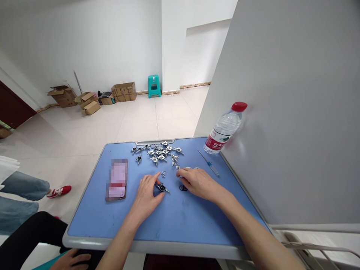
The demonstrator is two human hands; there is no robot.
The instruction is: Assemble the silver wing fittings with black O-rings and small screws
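The metal part is at the blue table, pinched in the left hand. The right hand curls near silver bits; I cannot tell if it pinches 1.

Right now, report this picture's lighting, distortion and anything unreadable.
All in the head view: light is bright and soft across the blue tabletop; wide-angle distortion seems to tilt the bottle; coarse pixelation covers the phone; the metal parts are too small for fine detail.

Gap between phone and left hand
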